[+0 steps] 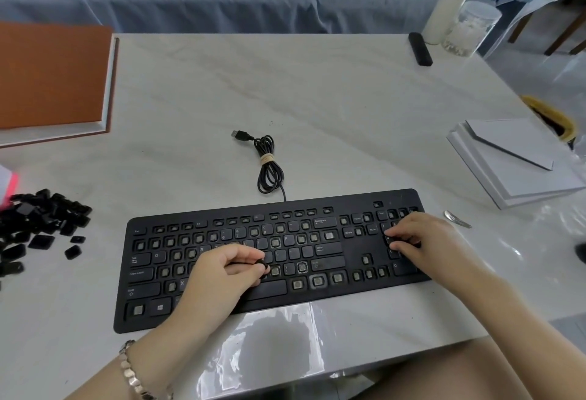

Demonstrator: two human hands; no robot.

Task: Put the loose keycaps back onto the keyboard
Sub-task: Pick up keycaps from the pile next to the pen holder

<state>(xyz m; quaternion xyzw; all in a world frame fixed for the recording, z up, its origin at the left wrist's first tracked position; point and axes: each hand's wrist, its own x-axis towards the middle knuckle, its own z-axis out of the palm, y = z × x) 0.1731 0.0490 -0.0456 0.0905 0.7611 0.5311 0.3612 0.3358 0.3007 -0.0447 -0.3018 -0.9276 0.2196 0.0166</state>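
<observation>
Black keycap (262, 265) sits pinched between the thumb and forefinger of the left hand (218, 276), over the middle letter rows of the black keyboard (348, 201), just beside a bare socket with its grey stem showing. Left of that pinch, well apart on the white marble table (317, 98), lies the heap of loose keycaps (41, 218). To the pinch's right, the right hand (425, 238) rests on the number pad with its fingers bent and tips down on the keys; whether it grips a cap cannot be told. Beyond the pinch, past the keyboard's far edge, lies the bundled USB cable (269, 165).
</observation>
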